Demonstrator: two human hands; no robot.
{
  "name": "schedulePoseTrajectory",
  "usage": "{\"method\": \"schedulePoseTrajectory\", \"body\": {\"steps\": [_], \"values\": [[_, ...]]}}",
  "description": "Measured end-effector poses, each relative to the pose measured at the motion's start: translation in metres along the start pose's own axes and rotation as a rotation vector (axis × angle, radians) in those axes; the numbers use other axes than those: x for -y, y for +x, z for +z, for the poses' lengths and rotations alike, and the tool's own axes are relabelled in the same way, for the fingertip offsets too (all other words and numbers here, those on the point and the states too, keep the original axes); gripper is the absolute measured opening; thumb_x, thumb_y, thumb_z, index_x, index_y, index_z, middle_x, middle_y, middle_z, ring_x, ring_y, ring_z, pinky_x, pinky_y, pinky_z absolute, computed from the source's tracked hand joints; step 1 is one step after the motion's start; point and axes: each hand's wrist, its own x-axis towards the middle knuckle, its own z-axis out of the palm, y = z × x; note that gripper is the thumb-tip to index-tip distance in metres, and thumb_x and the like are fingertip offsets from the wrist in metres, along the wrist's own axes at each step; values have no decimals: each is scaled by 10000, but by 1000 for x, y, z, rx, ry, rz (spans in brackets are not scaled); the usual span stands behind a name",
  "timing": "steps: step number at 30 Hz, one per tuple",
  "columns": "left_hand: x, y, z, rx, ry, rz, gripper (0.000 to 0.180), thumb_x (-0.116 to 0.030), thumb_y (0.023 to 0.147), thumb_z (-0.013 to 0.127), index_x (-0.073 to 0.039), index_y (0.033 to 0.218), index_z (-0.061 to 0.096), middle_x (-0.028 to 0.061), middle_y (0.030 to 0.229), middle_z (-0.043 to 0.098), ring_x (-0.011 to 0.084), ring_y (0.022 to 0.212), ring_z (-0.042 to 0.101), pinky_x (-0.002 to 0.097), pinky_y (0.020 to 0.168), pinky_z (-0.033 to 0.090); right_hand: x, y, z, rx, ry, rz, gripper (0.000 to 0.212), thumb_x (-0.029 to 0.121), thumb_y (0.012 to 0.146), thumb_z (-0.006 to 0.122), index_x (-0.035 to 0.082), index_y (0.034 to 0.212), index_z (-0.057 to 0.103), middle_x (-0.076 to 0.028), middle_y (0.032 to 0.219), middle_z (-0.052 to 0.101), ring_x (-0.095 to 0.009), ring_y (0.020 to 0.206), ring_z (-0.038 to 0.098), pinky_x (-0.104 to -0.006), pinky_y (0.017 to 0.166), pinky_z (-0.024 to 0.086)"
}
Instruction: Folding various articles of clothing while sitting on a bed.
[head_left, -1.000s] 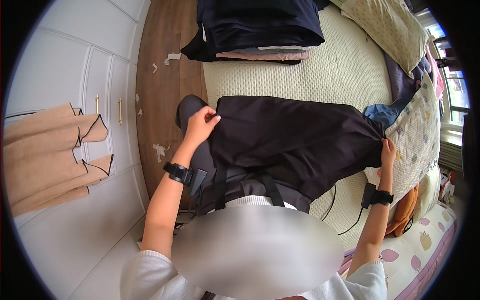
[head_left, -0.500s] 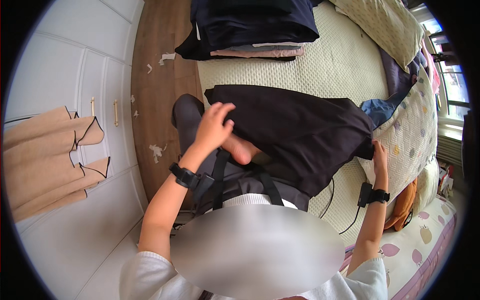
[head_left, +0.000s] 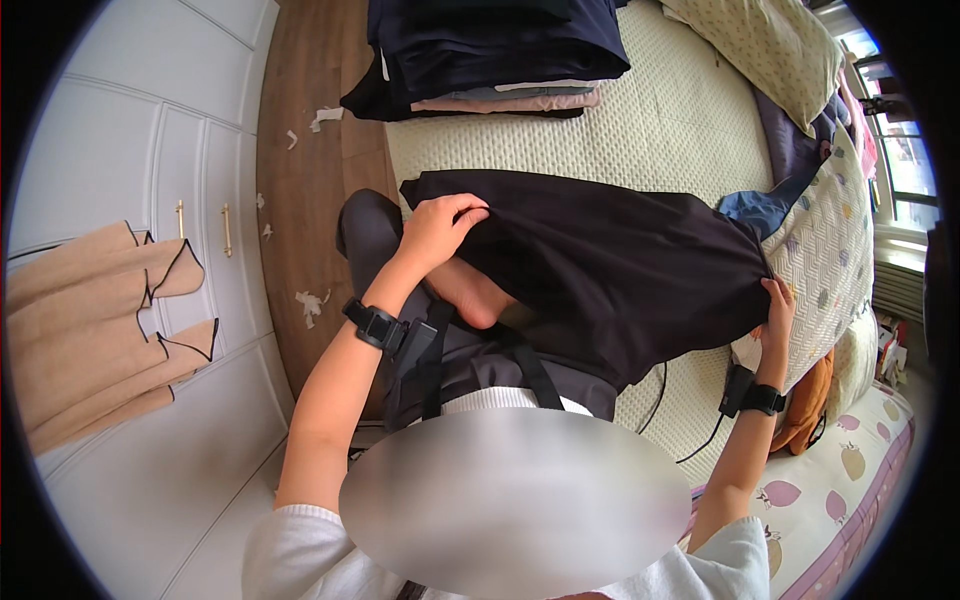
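A black cloth garment lies spread across my lap and the quilted bed; its exact kind cannot be made out. My left hand pinches the fabric near its upper left part, thumb and fingers together. At the garment's right end, my right hand grips the edge, pulling it out fairly taut, with folds running toward the fingers. Both wrists carry black bands with small boxes. My bare foot shows below the left hand, partly under the cloth.
A stack of folded dark and pink clothes stands at the bed's far end. Blue cloth and a pillow lie to the right. White cabinets with a hanging beige garment line the left; paper scraps litter the wooden floor.
My left hand has gone from open above the cloth to pinching it. My right hand has shifted slightly right with the edge, stretching the garment.
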Motion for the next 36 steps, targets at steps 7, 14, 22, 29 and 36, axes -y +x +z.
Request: {"method": "schedulePoseTrajectory", "body": {"steps": [7, 14, 22, 29, 36], "values": [[10, -16, 30, -64, 335, 211, 395, -58, 695, 578, -157, 1077, 557, 73, 1059, 495, 267, 966, 490, 365, 830, 415, -45, 25, -3, -66, -495, -234, 449, 122, 785, 544, -25, 1192, 421, -158, 1151, 478, -201, 1027, 488, -284, 849, 393], [-49, -42, 59, 215, 111, 536, 500, -215, 654, 671, -211, 1135, 534, 139, 1190, 450, 318, 1077, 440, 413, 914, 357, -90, -22, 22, 107, -272, 4, 385, 152, 822, 533, -24, 1154, 446, -100, 1049, 545, -165, 855, 568, -261, 705, 453], [-95, -30, 139, 149, 148, 856, 292, -230, 650, 664, -187, 936, 625, 81, 1139, 511, 245, 1040, 475, 364, 859, 393, -50, -61, 56, 11, -184, 84, 128, 155, 822, 556, 82, 719, 535, 25, 618, 507, -59, 520, 481, -201, 484, 414], [-125, 2, 25, -59, -972, -47, 123, -109, 829, 551, -14, 906, 554, -3, 721, 528, 48, 699, 471, 203, 645, 400, 38, -71, 81, -13, 329, -233, 82, 90, 833, 524, 23, 793, 550, -18, 644, 528, -81, 528, 507, -203, 505, 430], [44, -39, -97, -723, -1109, -352, 302, -188, 847, 491, -77, 1127, 482, 109, 1118, 510, 219, 1049, 503, 394, 876, 406, 7, -57, 100, 2, -329, -410, 156, 60, 780, 554, 2, 925, 561, -57, 812, 581, -134, 779, 572, -235, 708, 440]]}}
